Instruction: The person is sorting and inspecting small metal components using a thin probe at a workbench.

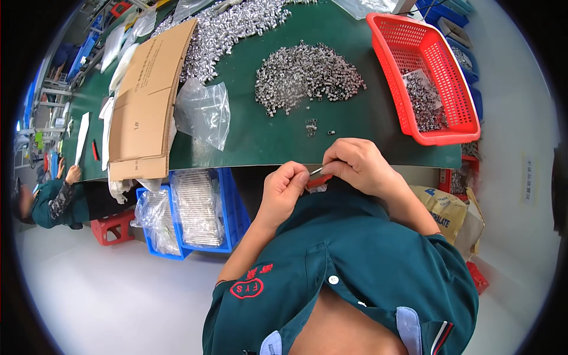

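My left hand and my right hand are together just off the front edge of the green worktable. Both are closed in a pinch, fingertips nearly meeting. A short, thin silvery metal piece runs between them, its ends hidden by the fingers. Ahead of my hands lie a few loose small metal rings, and behind these a large heap of small metal rings. On the right stands a red perforated plastic basket holding more small metal parts.
A cardboard sheet and a clear plastic bag lie left of the heap. Larger shiny parts spread behind. Blue crates with metal rods stand below the table. At far left a co-worker handles a white strip.
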`<state>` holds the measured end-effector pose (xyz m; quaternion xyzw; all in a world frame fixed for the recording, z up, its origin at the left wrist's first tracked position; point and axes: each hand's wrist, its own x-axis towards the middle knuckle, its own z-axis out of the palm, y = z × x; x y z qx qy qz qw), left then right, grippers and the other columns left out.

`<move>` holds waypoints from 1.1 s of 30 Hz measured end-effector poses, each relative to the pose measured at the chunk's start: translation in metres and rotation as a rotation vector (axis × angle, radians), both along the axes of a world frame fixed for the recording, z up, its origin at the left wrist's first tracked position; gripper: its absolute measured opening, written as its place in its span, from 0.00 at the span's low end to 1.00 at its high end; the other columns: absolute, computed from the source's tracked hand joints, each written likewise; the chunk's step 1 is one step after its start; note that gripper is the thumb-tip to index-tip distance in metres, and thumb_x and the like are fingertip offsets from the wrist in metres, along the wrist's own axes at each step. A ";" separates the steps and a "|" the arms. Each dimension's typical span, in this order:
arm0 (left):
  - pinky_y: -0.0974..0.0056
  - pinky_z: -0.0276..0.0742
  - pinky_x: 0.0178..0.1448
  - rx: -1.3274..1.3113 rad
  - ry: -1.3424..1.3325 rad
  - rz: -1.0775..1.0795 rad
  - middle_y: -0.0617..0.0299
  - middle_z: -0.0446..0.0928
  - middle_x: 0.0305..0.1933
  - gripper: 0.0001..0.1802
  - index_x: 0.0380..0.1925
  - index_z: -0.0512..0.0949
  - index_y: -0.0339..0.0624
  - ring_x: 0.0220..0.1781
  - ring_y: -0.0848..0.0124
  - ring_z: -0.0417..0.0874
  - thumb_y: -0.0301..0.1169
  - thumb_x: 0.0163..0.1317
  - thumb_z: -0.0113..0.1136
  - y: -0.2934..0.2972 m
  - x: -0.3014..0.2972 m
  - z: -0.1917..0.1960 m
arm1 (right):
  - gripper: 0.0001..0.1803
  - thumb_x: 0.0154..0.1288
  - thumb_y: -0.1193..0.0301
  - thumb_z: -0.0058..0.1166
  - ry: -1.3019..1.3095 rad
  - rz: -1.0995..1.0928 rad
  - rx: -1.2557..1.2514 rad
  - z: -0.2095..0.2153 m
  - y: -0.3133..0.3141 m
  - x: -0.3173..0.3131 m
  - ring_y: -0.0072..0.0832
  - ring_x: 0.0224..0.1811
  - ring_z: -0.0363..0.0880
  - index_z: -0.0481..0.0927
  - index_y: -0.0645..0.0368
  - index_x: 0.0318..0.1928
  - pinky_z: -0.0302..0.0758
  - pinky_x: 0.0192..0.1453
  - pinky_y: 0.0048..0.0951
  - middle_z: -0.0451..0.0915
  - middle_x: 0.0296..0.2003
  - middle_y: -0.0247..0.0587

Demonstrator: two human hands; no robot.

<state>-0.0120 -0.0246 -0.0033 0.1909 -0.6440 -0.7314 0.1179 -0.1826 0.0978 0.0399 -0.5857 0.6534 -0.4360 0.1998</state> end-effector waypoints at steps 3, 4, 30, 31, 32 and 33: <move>0.76 0.62 0.31 0.077 0.015 0.004 0.69 0.69 0.24 0.10 0.31 0.72 0.38 0.25 0.82 0.65 0.33 0.67 0.52 0.002 -0.002 0.001 | 0.07 0.49 0.77 0.63 -0.074 -0.068 0.006 0.000 0.000 0.007 0.30 0.24 0.77 0.78 0.61 0.30 0.72 0.28 0.28 0.77 0.23 0.38; 0.76 0.62 0.31 0.117 0.013 -0.005 0.69 0.69 0.24 0.10 0.31 0.72 0.38 0.25 0.82 0.65 0.33 0.68 0.52 0.003 -0.002 0.002 | 0.07 0.49 0.77 0.63 -0.124 -0.059 0.030 0.000 -0.001 0.010 0.30 0.24 0.77 0.78 0.61 0.30 0.72 0.28 0.28 0.77 0.23 0.38; 0.75 0.58 0.26 0.328 0.045 0.131 0.69 0.65 0.18 0.10 0.29 0.71 0.38 0.20 0.81 0.63 0.33 0.68 0.52 -0.005 -0.001 -0.008 | 0.05 0.51 0.80 0.60 0.069 -0.443 -0.004 -0.038 -0.002 -0.022 0.30 0.30 0.78 0.78 0.60 0.30 0.74 0.33 0.26 0.77 0.27 0.39; 0.75 0.58 0.26 0.331 0.043 0.129 0.69 0.65 0.18 0.10 0.29 0.71 0.38 0.20 0.81 0.63 0.33 0.68 0.52 -0.005 -0.002 -0.008 | 0.05 0.51 0.80 0.60 0.068 -0.445 0.000 -0.033 0.000 -0.020 0.30 0.30 0.78 0.78 0.60 0.30 0.74 0.33 0.26 0.77 0.27 0.39; 0.75 0.58 0.26 0.333 0.046 0.124 0.69 0.65 0.18 0.11 0.29 0.71 0.38 0.20 0.81 0.63 0.33 0.68 0.52 -0.005 -0.003 -0.008 | 0.05 0.52 0.80 0.60 -0.076 -0.422 0.012 -0.026 0.001 -0.017 0.25 0.30 0.77 0.78 0.61 0.31 0.73 0.34 0.24 0.77 0.27 0.38; 0.75 0.58 0.26 0.335 0.050 0.119 0.69 0.65 0.18 0.11 0.29 0.71 0.38 0.20 0.81 0.63 0.33 0.68 0.52 -0.004 -0.003 -0.008 | 0.04 0.54 0.81 0.59 -0.220 -0.398 0.025 -0.022 0.001 -0.013 0.20 0.29 0.76 0.79 0.62 0.32 0.73 0.34 0.21 0.78 0.27 0.36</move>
